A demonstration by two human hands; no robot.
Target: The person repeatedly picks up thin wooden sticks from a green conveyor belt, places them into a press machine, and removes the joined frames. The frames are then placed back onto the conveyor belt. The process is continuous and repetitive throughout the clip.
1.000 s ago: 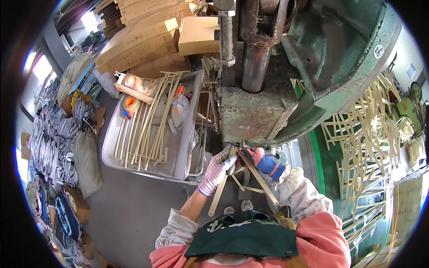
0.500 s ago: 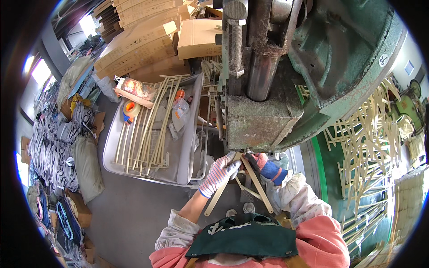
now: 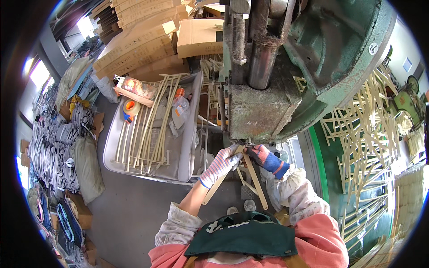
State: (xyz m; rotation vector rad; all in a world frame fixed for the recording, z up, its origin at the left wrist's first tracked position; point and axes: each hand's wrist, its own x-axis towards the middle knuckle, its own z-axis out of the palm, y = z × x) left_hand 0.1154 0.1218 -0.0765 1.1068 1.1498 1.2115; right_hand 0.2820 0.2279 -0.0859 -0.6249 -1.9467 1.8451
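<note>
Head view: the left hand (image 3: 222, 164), in a striped glove, grasps a pale wooden strip (image 3: 219, 183) whose upper end sits under the green press machine (image 3: 268, 107). The right hand (image 3: 264, 157), in a red-and-blue glove, clenches a second wooden strip (image 3: 255, 181) beside it. More strips (image 3: 145, 129) lie in the grey tray (image 3: 190, 147) to the left, near a tape roll (image 3: 129, 108) at its far edge.
</note>
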